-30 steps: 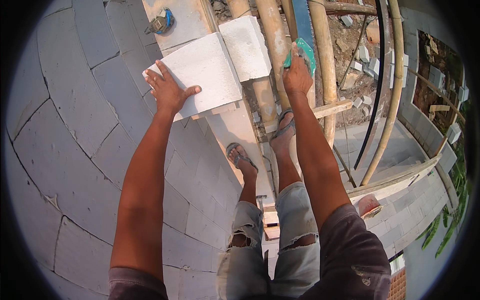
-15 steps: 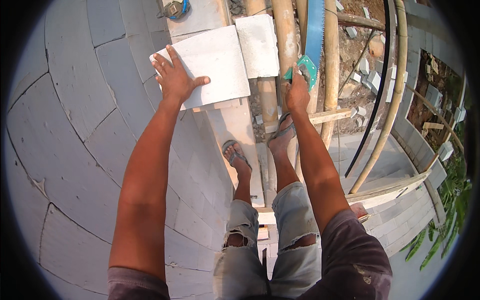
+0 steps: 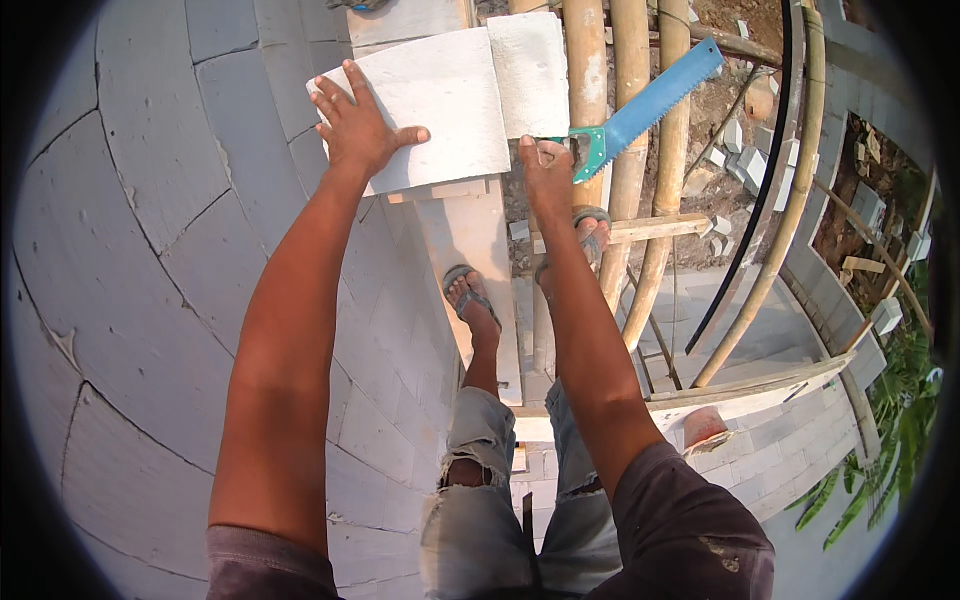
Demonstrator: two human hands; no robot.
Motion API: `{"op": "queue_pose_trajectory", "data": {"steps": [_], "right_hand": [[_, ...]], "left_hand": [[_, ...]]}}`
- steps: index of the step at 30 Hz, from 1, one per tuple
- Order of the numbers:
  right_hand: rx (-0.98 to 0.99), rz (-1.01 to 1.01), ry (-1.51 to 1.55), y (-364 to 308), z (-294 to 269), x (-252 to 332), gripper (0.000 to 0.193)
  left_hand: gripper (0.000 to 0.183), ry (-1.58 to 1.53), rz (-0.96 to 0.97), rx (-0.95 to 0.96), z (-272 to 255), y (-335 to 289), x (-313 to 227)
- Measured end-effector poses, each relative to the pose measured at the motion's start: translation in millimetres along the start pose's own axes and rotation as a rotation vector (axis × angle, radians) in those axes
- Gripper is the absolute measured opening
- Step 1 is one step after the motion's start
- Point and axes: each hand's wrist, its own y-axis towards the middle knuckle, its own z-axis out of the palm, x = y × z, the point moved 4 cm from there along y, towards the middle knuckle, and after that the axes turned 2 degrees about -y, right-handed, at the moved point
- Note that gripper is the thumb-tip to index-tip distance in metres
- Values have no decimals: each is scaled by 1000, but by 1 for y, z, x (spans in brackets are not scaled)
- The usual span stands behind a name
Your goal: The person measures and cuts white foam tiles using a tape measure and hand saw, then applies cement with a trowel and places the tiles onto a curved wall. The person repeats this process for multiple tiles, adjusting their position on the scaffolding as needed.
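Currently, the left hand (image 3: 360, 138) lies palm-down on the large white block (image 3: 445, 105), fingers and thumb spread wide, grasping nothing. The right hand (image 3: 548, 182) is closed on the green handle (image 3: 597, 155) of the saw (image 3: 662, 95); finger wrap partly hidden. Blue blade slants up and right over the bamboo poles (image 3: 585, 60), toothed edge toward lower right. The smaller white block (image 3: 528, 75) sits at the large block's right edge, just above the right hand; fingertip contact with it: cannot tell.
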Motion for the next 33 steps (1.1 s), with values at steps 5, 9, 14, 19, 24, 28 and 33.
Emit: {"op": "queue_pose_trajectory", "data": {"steps": [5, 9, 14, 19, 24, 28, 33], "right_hand": [[184, 22, 496, -12, 53, -3, 115], [159, -57, 680, -42, 63, 14, 109], [134, 44, 283, -109, 91, 24, 124], [68, 383, 684, -171, 125, 41, 111], [154, 547, 954, -162, 105, 56, 87], [319, 670, 669, -179, 70, 70, 110], [264, 169, 141, -210, -98, 19, 86]], "left_hand": [[151, 51, -47, 54, -13, -1, -17], [146, -126, -34, -32, -13, -5, 5], [122, -1460, -858, -292, 28, -138, 34], [108, -2109, -550, 3, 37, -158, 14], [133, -1262, -755, -18, -27, -122, -29], [145, -1000, -905, -84, -45, -106, -44], [146, -907, -869, -61, -69, -110, -48]]}}
